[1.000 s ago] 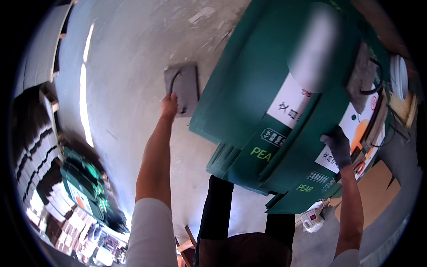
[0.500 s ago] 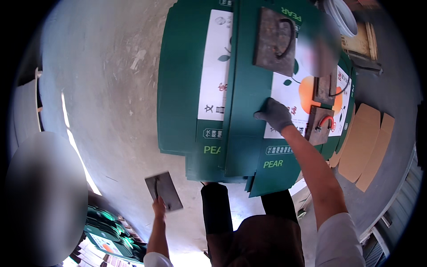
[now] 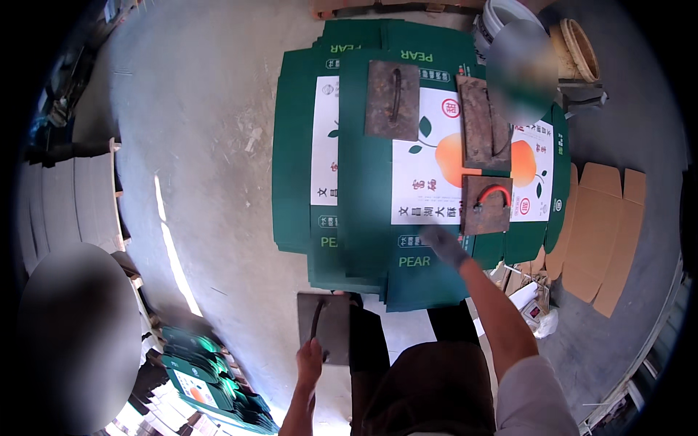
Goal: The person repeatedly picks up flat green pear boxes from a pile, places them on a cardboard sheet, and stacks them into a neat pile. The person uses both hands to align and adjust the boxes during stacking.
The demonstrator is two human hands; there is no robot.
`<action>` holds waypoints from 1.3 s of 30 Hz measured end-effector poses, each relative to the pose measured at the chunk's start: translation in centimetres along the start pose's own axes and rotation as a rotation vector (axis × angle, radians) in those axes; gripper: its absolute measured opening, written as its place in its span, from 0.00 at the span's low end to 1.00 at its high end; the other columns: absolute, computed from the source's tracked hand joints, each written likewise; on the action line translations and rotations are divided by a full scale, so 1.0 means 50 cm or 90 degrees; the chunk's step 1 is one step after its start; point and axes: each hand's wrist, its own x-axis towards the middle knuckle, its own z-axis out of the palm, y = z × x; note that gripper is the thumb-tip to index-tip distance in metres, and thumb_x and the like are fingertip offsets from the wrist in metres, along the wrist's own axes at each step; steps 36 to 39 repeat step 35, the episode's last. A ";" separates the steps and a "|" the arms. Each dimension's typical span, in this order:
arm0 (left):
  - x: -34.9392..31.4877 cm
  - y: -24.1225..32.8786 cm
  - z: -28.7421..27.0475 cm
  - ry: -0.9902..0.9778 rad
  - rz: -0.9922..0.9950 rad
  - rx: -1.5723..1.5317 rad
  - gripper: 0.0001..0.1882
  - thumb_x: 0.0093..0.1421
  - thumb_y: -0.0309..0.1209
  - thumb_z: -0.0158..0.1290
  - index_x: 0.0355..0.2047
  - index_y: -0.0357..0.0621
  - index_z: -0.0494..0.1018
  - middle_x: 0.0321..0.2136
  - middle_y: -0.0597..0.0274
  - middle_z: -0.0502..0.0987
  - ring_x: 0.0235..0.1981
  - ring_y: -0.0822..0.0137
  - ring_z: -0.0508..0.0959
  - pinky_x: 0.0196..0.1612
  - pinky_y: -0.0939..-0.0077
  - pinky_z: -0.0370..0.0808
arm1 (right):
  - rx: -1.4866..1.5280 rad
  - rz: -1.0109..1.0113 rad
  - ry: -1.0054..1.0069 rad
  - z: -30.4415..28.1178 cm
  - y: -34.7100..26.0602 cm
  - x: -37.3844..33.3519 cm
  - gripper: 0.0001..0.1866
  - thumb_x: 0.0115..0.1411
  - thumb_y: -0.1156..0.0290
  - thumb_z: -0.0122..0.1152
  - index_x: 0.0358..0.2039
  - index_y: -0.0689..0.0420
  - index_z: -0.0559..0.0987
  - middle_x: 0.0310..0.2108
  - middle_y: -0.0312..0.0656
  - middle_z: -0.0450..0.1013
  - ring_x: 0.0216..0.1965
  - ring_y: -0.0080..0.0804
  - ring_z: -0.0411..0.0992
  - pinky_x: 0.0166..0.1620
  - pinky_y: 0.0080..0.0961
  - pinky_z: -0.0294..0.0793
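My left hand [image 3: 310, 359] grips the curved handle of a dark flat metal plate [image 3: 337, 336], held low in front of my left leg. On my right hand is a grey glove [image 3: 444, 245]; it is over the near end of a stack of flat green carton sheets [image 3: 363, 243], its fingers blurred. The sheets bear white panels with orange pears. On top lie three more handled metal plates: one with a dark handle [image 3: 382, 109] at far left, a rusty one [image 3: 476, 138] beside it, and one with a red handle [image 3: 476, 218] nearest my right hand.
Brown cardboard sheets [image 3: 592, 232] lie on the floor at right. A white bucket [image 3: 502, 13] and a round tan container [image 3: 578, 47] stand at far right. Further green cartons [image 3: 193, 363] are piled at lower left, with grey sheets [image 3: 69, 200] on a pallet at left.
My right hand has moved back toward the stack's near edge. My left hand has brought its metal plate rightward, close to my leg. The whole view has shifted.
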 end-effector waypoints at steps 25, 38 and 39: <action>0.330 0.732 0.479 0.110 0.223 0.128 0.28 0.68 0.49 0.40 0.25 0.39 0.77 0.26 0.45 0.78 0.33 0.43 0.78 0.40 0.52 0.72 | 0.283 0.517 0.328 -0.381 0.528 -1.095 0.17 0.62 0.57 0.57 0.43 0.57 0.74 0.31 0.41 0.76 0.29 0.31 0.77 0.29 0.26 0.75; 0.315 0.762 0.487 0.022 0.135 -0.006 0.28 0.68 0.50 0.41 0.25 0.40 0.76 0.24 0.51 0.78 0.30 0.56 0.80 0.39 0.60 0.74 | 0.288 0.545 0.276 -0.357 0.538 -1.098 0.19 0.62 0.56 0.59 0.46 0.55 0.72 0.33 0.43 0.77 0.31 0.34 0.77 0.30 0.30 0.76; 0.315 0.762 0.487 0.022 0.135 -0.006 0.28 0.68 0.50 0.41 0.25 0.40 0.76 0.24 0.51 0.78 0.30 0.56 0.80 0.39 0.60 0.74 | 0.288 0.545 0.276 -0.357 0.538 -1.098 0.19 0.62 0.56 0.59 0.46 0.55 0.72 0.33 0.43 0.77 0.31 0.34 0.77 0.30 0.30 0.76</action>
